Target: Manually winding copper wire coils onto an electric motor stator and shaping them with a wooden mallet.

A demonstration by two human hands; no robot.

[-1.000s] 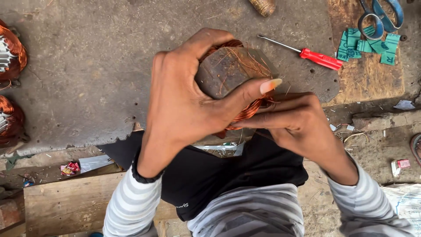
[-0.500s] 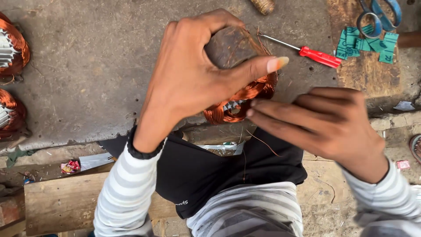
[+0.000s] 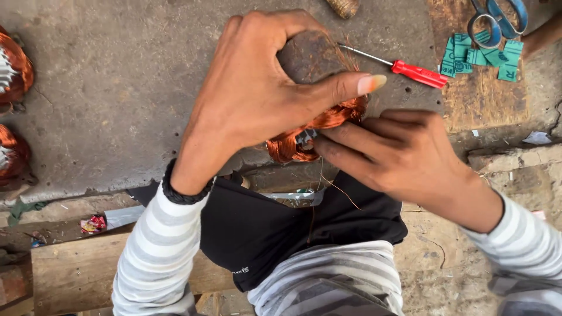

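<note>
My left hand [image 3: 263, 93] is wrapped over a round rusty motor stator [image 3: 307, 55] with copper wire windings [image 3: 319, 126], gripping it against the edge of a grey slab. My right hand [image 3: 404, 158] comes in from the right, its fingertips pressed on the copper windings at the stator's lower side. A thin loose copper strand [image 3: 339, 193] hangs down from the coil over my dark lap cloth. Most of the stator is hidden under my left palm.
A red-handled screwdriver [image 3: 410, 71] lies right of the stator. Blue-handled scissors [image 3: 497, 17] and green paper pieces [image 3: 480, 55] sit on a wooden board at top right. Two more copper-wound stators [image 3: 14, 70] rest at the slab's left edge. A wooden plank [image 3: 76, 275] lies lower left.
My left hand has tilted the stator so more copper winding shows below. My right hand moved from beneath the coil out to the right, then back onto the windings.
</note>
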